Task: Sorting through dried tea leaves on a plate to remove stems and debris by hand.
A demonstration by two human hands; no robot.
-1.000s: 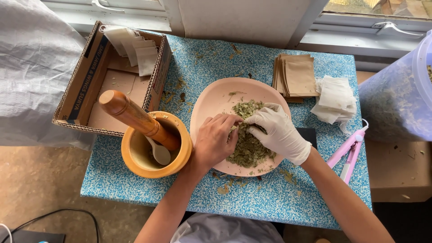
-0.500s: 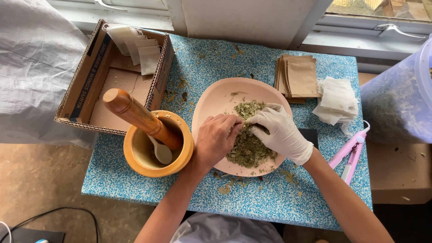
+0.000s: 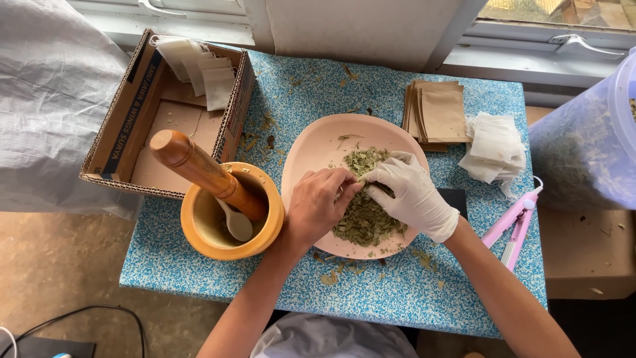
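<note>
The bare left hand [image 3: 318,207] and gloved right hand [image 3: 411,192] meet fingertip to fingertip, pinching dried leaves [image 3: 364,219] on the pink plate [image 3: 318,142]. A wooden mortar [image 3: 228,212] stands at nine o'clock of the plate, holding a pestle [image 3: 199,169].

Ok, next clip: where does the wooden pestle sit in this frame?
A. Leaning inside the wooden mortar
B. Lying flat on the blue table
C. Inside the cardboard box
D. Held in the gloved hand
A: the wooden pestle leans tilted inside the wooden mortar, next to a pale spoon, while both hands work the dried leaves on the pink plate.
</note>
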